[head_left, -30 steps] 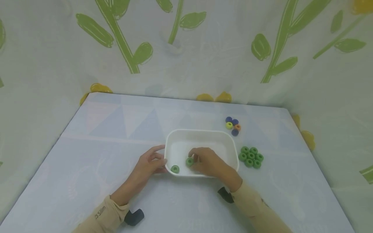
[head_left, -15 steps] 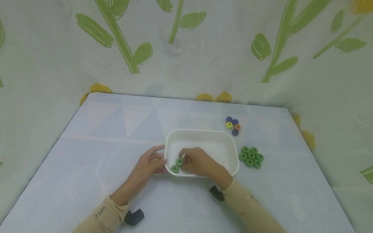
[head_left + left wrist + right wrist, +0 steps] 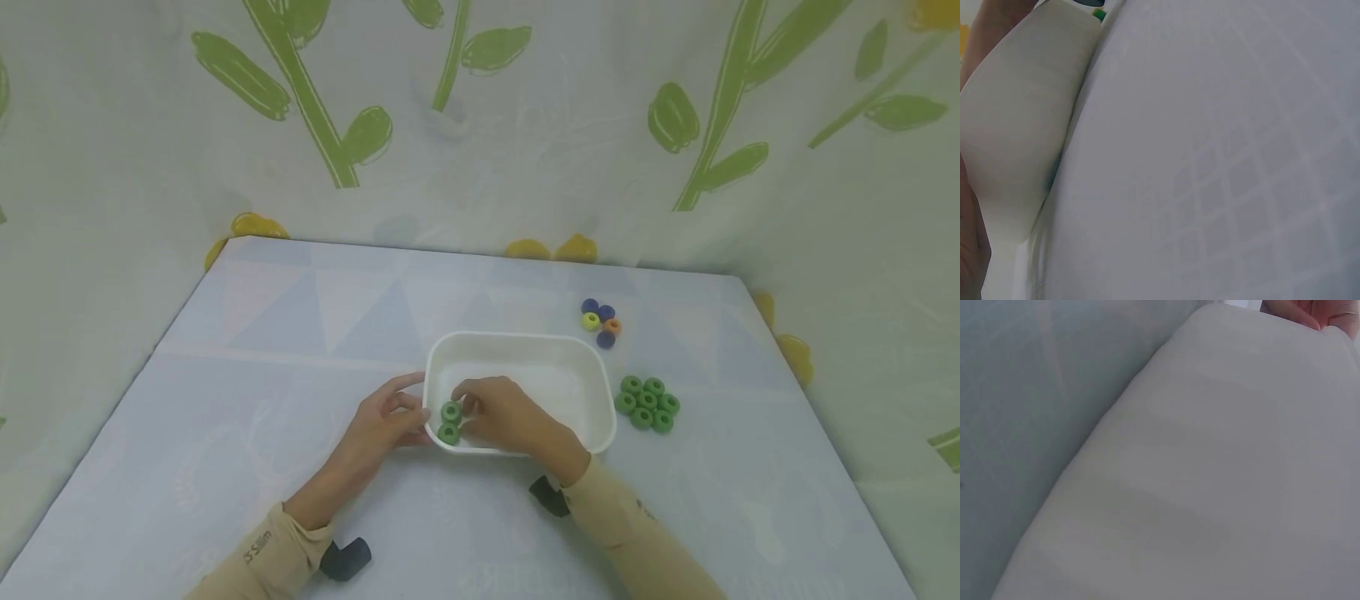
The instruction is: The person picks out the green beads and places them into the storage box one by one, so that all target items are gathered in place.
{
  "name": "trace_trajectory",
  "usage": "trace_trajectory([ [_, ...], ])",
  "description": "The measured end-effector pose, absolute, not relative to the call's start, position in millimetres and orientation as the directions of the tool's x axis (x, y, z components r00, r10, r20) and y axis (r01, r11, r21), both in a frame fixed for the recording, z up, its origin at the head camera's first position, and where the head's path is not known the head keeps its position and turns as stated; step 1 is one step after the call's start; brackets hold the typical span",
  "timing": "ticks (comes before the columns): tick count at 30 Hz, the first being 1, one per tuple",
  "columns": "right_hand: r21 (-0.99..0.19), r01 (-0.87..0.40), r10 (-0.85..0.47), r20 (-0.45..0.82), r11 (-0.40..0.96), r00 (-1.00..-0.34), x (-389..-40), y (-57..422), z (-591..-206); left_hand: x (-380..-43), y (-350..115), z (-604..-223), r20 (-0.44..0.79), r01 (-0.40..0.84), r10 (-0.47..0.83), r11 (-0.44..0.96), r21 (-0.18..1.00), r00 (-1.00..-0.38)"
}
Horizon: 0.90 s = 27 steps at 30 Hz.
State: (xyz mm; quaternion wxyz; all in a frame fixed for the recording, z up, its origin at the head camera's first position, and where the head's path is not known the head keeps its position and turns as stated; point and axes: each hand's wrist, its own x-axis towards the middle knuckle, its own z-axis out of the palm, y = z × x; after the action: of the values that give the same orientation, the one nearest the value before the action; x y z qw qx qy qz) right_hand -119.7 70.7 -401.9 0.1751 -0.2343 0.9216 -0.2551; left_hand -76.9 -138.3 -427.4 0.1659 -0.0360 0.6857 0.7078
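A white tray (image 3: 525, 348) stands on the table in the head view. At its left end my left hand (image 3: 387, 421) holds the rim, the thumb over the edge and the fingers along the outer wall. My right hand (image 3: 506, 414) is inside the tray with thumb and forefinger pinching a green bead (image 3: 451, 410) with a hole. A second green bead (image 3: 448, 433) lies just in front of it, in the near left corner. The left wrist view shows the tray's outer wall (image 3: 1029, 112); the right wrist view shows the wall too, with left-hand fingers (image 3: 1300, 311) at its far end.
Several green beads (image 3: 647, 402) lie clustered on the table right of the tray. Behind them is a small group of blue, yellow and orange beads, including a yellow bead (image 3: 591, 322). A leaf-patterned cloth wall (image 3: 480, 167) rises behind the table.
My right hand has moved left inside the tray, bringing its green bead up beside the one in the corner. The left hand has stayed at the tray's rim.
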Motion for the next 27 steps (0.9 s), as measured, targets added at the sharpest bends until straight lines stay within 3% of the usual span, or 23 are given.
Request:
trace_trajectory([
  [16, -0.554, -0.298, -0.494, -0.244, 0.777, -0.835, -120, 72, -403, -76, -138, -428, -0.271, -0.272, 0.183, 0.023, 0.962, -0.945],
  [27, -0.578, -0.363, -0.478, -0.054, 0.731, -0.877, -108, 106, -383, -76, -136, -427, -0.287, -0.286, 0.165, 0.030, 0.958, -0.944],
])
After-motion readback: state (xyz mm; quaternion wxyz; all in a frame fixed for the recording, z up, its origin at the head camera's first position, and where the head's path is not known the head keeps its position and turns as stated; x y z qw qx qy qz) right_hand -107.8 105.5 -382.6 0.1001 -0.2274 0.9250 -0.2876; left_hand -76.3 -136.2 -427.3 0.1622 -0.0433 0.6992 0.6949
